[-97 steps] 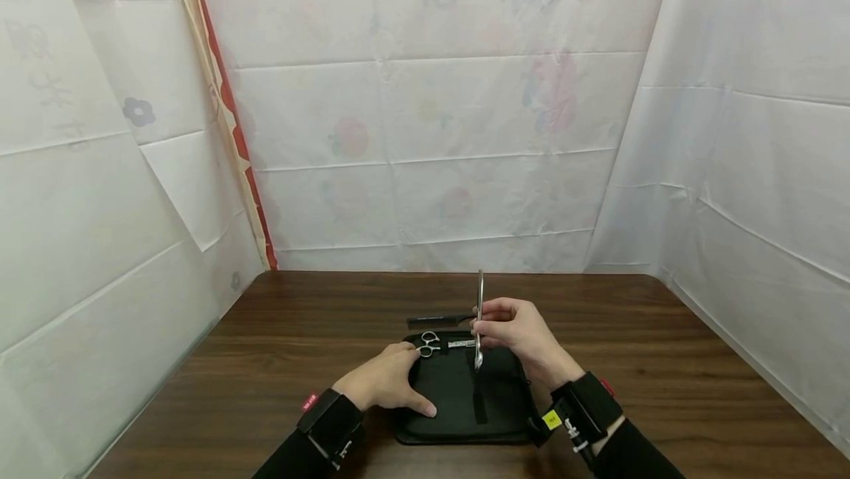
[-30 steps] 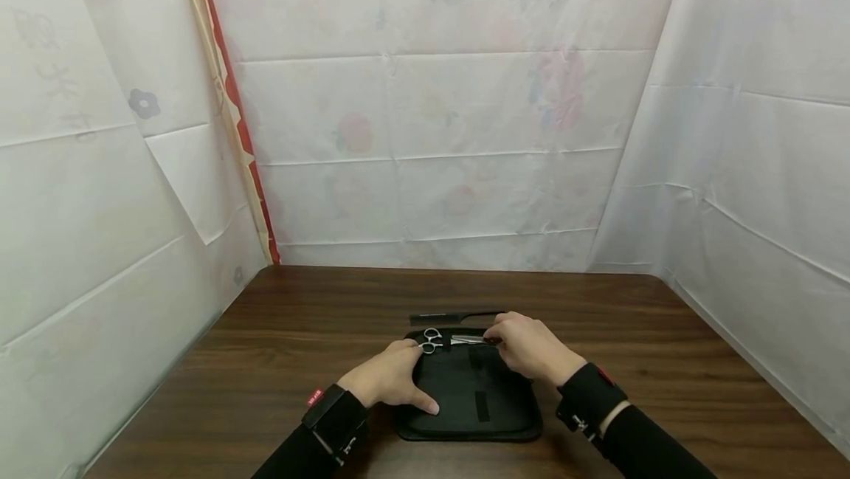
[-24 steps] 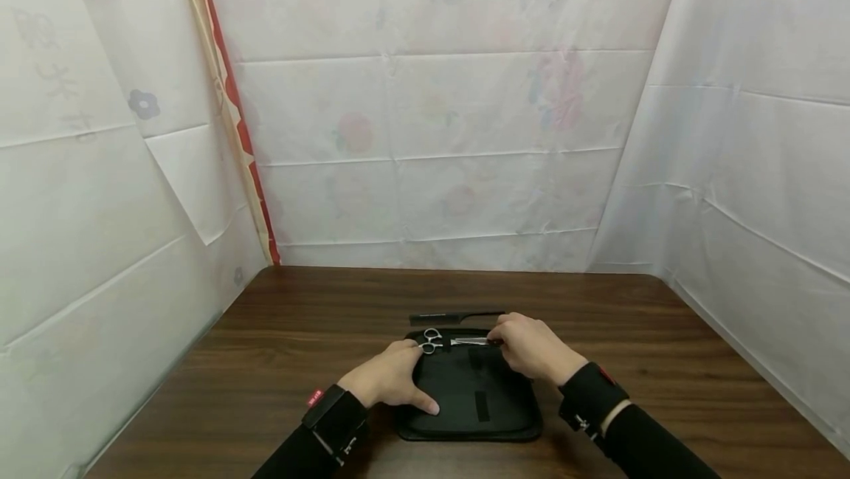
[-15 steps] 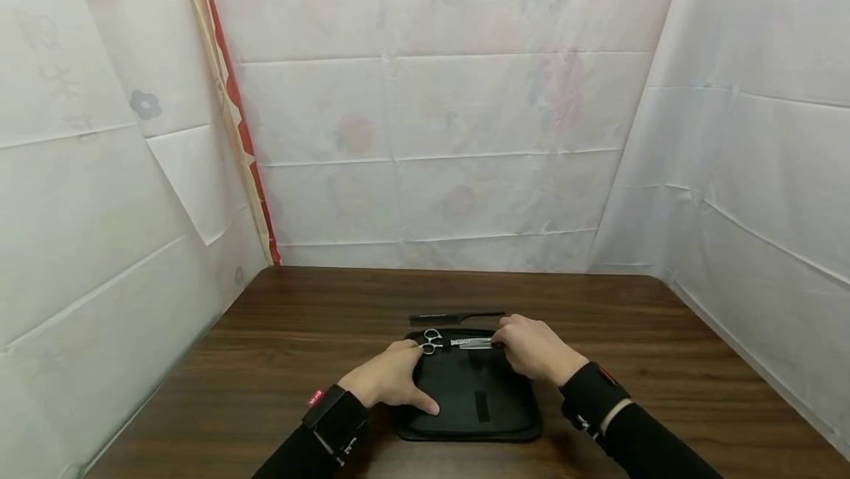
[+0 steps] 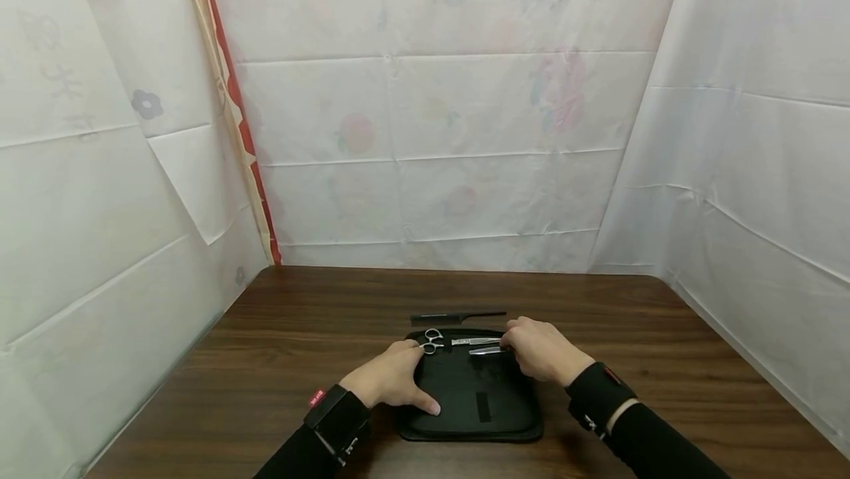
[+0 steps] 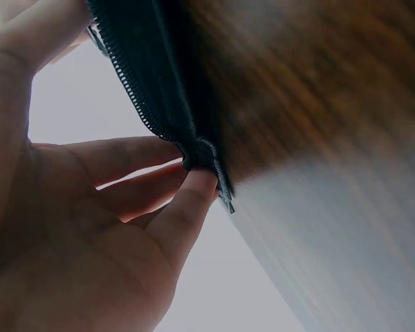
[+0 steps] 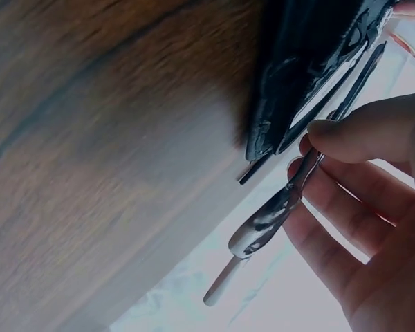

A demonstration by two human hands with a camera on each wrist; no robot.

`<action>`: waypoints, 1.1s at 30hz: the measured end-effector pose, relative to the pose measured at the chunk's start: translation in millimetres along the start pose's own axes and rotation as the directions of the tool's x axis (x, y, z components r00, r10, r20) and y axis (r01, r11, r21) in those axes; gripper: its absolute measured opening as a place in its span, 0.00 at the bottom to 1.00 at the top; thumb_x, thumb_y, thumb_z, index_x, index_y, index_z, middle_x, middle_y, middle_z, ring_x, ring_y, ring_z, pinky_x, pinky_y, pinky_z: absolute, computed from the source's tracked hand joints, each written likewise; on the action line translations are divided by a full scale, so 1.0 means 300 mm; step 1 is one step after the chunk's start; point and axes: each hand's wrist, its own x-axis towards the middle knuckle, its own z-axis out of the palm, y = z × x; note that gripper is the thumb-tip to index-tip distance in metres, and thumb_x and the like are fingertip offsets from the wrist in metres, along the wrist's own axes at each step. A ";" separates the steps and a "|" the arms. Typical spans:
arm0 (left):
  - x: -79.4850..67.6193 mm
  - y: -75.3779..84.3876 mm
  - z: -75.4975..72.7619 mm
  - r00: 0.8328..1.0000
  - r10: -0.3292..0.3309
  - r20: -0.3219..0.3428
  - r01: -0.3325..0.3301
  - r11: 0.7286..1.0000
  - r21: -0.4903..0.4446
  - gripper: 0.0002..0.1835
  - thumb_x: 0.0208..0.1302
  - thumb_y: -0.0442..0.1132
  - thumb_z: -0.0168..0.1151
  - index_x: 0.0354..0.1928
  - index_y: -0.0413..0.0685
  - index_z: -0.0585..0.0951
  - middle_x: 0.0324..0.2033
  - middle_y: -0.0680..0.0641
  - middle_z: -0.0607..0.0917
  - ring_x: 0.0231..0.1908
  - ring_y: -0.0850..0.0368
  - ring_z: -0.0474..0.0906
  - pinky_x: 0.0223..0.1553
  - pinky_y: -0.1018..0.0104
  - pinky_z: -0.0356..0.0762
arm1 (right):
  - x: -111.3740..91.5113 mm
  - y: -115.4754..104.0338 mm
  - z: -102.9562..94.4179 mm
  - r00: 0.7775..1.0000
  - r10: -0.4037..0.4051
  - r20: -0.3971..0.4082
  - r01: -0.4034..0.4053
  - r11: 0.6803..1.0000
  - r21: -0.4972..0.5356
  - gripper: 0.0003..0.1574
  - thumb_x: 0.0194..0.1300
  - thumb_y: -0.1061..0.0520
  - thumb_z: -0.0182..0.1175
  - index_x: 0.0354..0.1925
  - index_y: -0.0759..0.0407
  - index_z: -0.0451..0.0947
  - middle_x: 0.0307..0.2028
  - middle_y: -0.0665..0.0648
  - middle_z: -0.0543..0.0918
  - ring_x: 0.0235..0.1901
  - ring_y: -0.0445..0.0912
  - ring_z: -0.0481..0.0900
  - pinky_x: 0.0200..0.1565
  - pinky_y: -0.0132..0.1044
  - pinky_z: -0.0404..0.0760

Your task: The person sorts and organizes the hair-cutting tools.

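A black zip case (image 5: 458, 409) lies on the wooden table. My left hand (image 5: 390, 377) rests along its left edge, thumb stretched over the top, fingertips at the zipped side (image 6: 135, 93) in the left wrist view. One pair of silver scissors (image 5: 433, 342) lies across the far part of the case, under a dark strap, finger rings to the left. My right hand (image 5: 541, 350) pinches a second pair of scissors (image 7: 266, 218) between thumb and fingers, its blades (image 5: 487, 350) pointing left, just nearer than the first pair's. The rings stick out past the fingers in the right wrist view.
A black tail comb (image 5: 434, 319) lies on the table just beyond the case. A small dark strap (image 5: 482, 407) is on the near part of the case. White sheeting (image 5: 425, 117) hangs behind the brown table (image 5: 299, 361) and on both sides.
My right hand lowered the second scissors from upright to flat over the case, then drew them slightly right and nearer, apart from the first pair's blades. My left hand stays at the case edge.
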 end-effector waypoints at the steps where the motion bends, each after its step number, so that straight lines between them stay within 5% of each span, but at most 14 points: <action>1: 0.000 0.000 -0.001 1.000 0.001 0.000 -0.001 1.000 0.000 0.53 0.45 0.59 0.83 0.66 0.28 0.73 0.65 0.36 0.72 0.68 0.40 0.65 0.65 0.46 0.69 | -0.001 0.001 -0.001 1.000 0.004 0.004 -0.004 1.000 -0.001 0.13 0.63 0.72 0.64 0.39 0.57 0.89 0.33 0.53 0.79 0.37 0.50 0.80 0.34 0.39 0.81; 33: -0.001 -0.006 -0.002 1.000 -0.003 0.014 0.003 1.000 -0.017 0.55 0.46 0.59 0.82 0.68 0.27 0.71 0.68 0.34 0.70 0.70 0.38 0.64 0.66 0.45 0.68 | -0.029 0.036 0.024 0.998 0.051 0.031 -0.052 0.999 0.012 0.14 0.62 0.72 0.63 0.37 0.57 0.89 0.32 0.51 0.79 0.37 0.50 0.81 0.36 0.44 0.83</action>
